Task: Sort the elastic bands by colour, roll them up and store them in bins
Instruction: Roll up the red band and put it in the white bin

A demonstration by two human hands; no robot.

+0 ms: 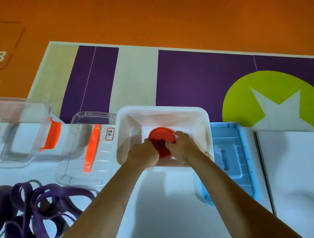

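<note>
Both hands are down inside the white bin [163, 109]: left hand [143, 155] curled on the left edge of the red rolled band [160, 136], right hand [183, 147] gripping its right edge. Roll is flat, on the bin floor or just above it, can't tell which. Loose purple bands [27, 212] lie in a tangled heap on the white table [301, 172] at lower left, near two clear bins [95, 147] with orange latches; blue container [231, 159] sits just beside the white bin's right wall.
</note>
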